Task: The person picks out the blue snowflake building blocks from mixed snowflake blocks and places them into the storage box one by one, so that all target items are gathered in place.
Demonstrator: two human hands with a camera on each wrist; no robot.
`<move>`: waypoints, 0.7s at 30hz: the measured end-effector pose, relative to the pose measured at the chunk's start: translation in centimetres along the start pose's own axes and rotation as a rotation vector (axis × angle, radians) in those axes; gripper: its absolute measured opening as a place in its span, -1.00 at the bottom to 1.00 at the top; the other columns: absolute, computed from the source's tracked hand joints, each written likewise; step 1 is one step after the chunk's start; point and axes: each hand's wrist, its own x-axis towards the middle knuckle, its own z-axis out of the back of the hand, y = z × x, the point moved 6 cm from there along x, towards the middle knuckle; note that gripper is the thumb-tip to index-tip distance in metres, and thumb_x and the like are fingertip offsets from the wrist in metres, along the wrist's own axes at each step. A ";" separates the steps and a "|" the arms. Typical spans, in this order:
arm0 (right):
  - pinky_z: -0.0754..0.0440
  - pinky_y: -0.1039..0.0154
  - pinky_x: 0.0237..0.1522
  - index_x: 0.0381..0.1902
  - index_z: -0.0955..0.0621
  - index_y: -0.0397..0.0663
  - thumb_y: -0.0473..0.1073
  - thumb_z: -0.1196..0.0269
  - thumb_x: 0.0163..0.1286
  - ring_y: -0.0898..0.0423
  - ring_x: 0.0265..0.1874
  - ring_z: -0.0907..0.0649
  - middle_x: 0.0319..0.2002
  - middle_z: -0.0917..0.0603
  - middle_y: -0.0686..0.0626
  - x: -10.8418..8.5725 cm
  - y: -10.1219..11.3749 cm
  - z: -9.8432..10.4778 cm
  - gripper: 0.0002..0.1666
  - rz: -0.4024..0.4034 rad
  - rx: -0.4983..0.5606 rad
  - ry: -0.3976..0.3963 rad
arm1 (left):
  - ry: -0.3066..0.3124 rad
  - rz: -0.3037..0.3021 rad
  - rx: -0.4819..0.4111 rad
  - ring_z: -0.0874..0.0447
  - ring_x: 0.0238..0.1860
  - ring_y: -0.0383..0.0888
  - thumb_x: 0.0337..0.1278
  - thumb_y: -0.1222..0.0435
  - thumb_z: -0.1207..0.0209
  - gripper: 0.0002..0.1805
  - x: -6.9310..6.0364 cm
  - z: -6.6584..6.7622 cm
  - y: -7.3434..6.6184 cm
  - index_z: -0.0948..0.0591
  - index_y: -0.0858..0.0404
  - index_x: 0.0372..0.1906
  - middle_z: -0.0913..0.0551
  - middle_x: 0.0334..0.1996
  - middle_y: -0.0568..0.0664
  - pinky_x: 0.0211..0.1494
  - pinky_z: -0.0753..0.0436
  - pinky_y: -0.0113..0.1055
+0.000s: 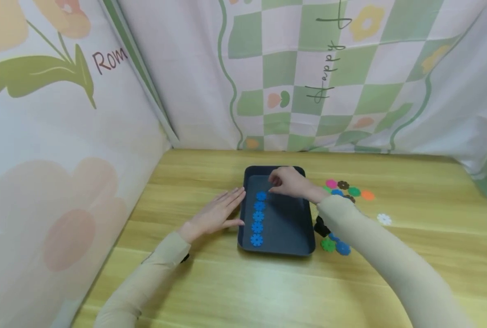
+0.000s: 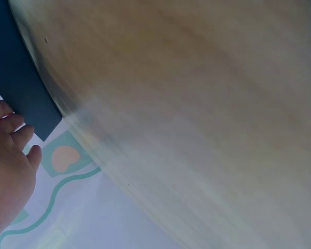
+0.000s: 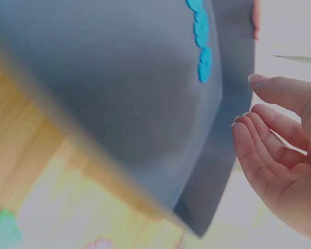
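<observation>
A dark rectangular tray point(image 1: 286, 228) lies on the wooden table. Along its left side, several blue flower-shaped discs point(image 1: 258, 216) form a column. My left hand point(image 1: 215, 214) rests beside the tray with fingers extended, fingertips at its left rim. Over the far part of the tray, just beyond the last blue disc, hovers my right hand point(image 1: 290, 182). In the right wrist view its fingers point(image 3: 272, 145) are loosely bent, the thumb stands apart from them, and nothing shows between.
Right of the tray lie loose flower discs: pink, brown, an orange disc point(image 1: 367, 195), a white disc point(image 1: 384, 219), a green disc point(image 1: 328, 245) and a blue disc point(image 1: 343, 248). My right forearm hides part of them. A patterned curtain point(image 1: 292, 68) hangs behind the table.
</observation>
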 end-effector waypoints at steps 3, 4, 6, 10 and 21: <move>-0.75 0.04 -0.08 -0.04 -0.65 -0.35 -0.25 -0.37 0.29 -0.08 -0.19 -0.75 -0.12 -0.74 -0.29 -1.2 -0.5 1.2 -0.67 0.013 0.022 -0.047 | -0.002 -0.003 0.008 0.05 0.62 0.00 0.36 -0.25 0.06 -0.04 0.0 0.0 0.0 0.02 0.24 0.59 0.06 0.62 0.07 0.65 -0.09 -0.06; -0.75 0.04 -0.09 -0.05 -0.65 -0.36 -0.26 -0.36 0.29 -0.09 -0.20 -0.75 -0.13 -0.74 -0.30 -1.7 -0.8 1.6 -0.67 0.013 0.033 -0.058 | -0.005 -0.006 0.013 0.04 0.62 0.01 0.36 -0.25 0.06 -0.04 0.0 0.0 -0.1 0.01 0.25 0.59 0.05 0.62 0.08 0.65 -0.10 -0.06; -0.76 0.04 -0.11 -0.04 -0.64 -0.36 -0.27 -0.35 0.31 -0.09 -0.21 -0.75 -0.13 -0.73 -0.31 -2.7 -1.2 2.4 -0.69 0.006 0.051 -0.078 | -0.010 -0.012 0.022 0.02 0.62 0.02 0.35 -0.25 0.05 -0.04 -0.1 0.0 -0.1 0.01 0.26 0.59 0.04 0.61 0.09 0.65 -0.12 -0.05; -0.75 0.02 -0.12 -0.03 -0.64 -0.33 -0.26 -0.32 0.34 -0.09 -0.21 -0.73 -0.12 -0.72 -0.31 -4.7 -2.3 3.8 -0.71 -0.034 0.068 -0.106 | -0.018 -0.015 0.030 0.01 0.62 0.02 0.35 -0.25 0.05 -0.04 -0.1 0.0 0.0 0.02 0.25 0.59 0.03 0.61 0.10 0.65 -0.12 -0.06; -0.72 0.08 -0.23 -0.10 -0.66 -0.39 -0.30 -0.35 0.28 -0.03 -0.31 -0.71 -0.21 -0.73 -0.28 -10.1 -7.5 4.6 -0.72 -0.116 0.024 -0.157 | -0.018 -0.019 0.031 0.02 0.62 0.03 0.36 -0.25 0.06 -0.04 -0.1 -0.1 -0.1 0.00 0.27 0.59 0.04 0.61 0.10 0.64 -0.14 -0.04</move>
